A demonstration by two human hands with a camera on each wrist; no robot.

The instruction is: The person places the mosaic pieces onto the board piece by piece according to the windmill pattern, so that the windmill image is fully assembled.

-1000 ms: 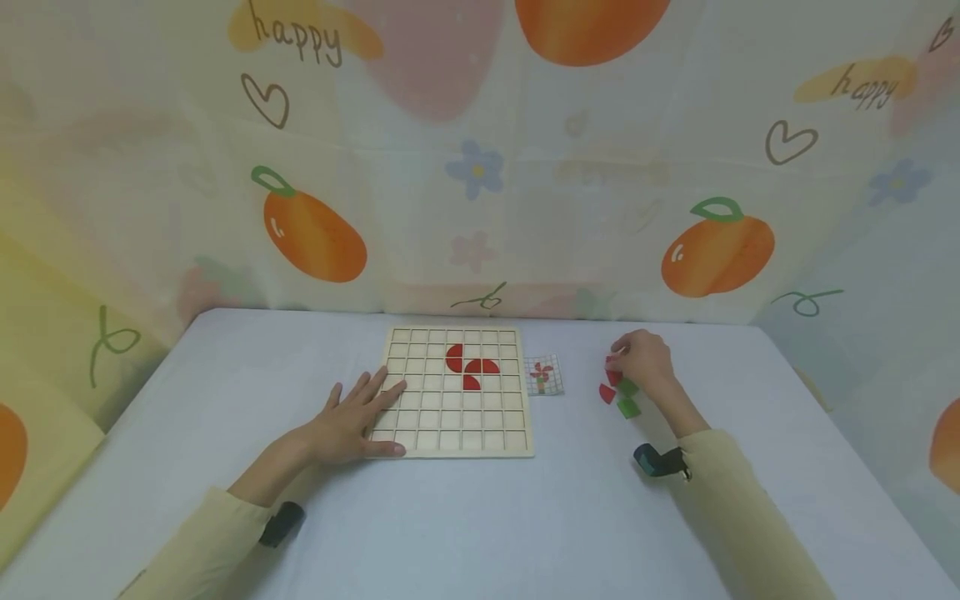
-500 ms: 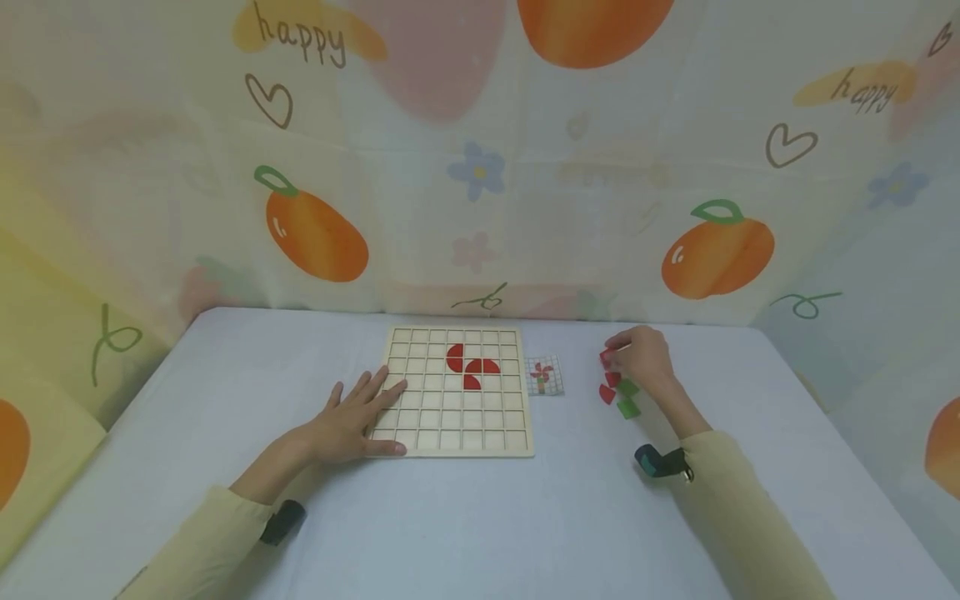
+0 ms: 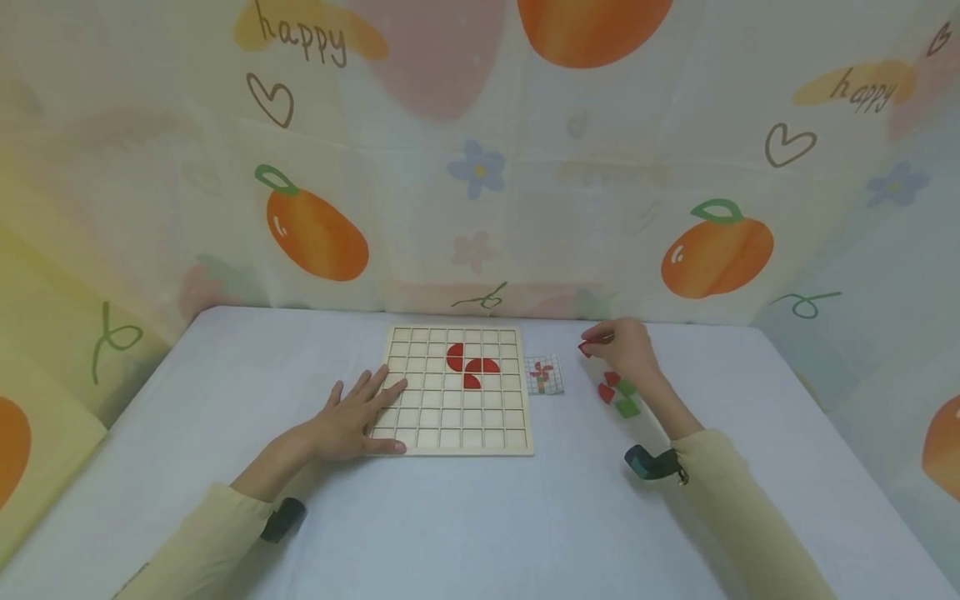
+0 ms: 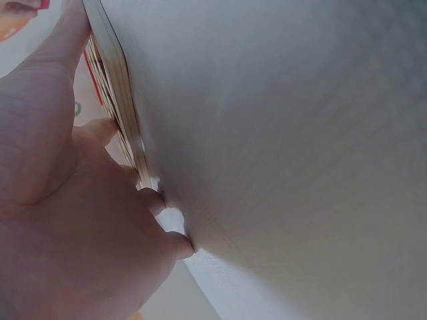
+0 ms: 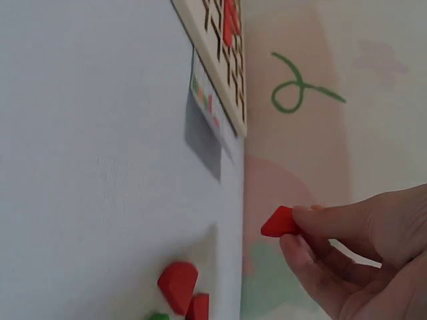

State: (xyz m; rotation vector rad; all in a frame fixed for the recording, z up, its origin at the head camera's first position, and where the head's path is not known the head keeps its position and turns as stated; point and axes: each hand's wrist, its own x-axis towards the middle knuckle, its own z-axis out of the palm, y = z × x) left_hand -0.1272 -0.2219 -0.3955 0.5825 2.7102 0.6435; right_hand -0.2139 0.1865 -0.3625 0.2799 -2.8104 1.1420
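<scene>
My left hand (image 3: 347, 423) lies with spread fingers on the lower left edge of a wooden grid board (image 3: 450, 421). Red quarter-circle pieces (image 3: 472, 382) sit in several of the board's cells. Between thumb and fingertips my right hand (image 3: 628, 348) pinches a red piece (image 5: 280, 222), held above the table to the right of the board. Below that hand lie two loose red pieces (image 3: 606, 393) and two green pieces (image 3: 627, 408). In the left wrist view the fingers reach over the board's edge (image 4: 117, 80).
A small pattern card (image 3: 544, 375) with a red and green figure on a grid lies against the board's right side. White cloth covers the table (image 3: 465, 525). A printed fabric backdrop (image 3: 480, 242) rises behind the table's far edge.
My right hand has drawn a red piece out of the loose pile and carried it up and to the left. The left hand stays in place on the board.
</scene>
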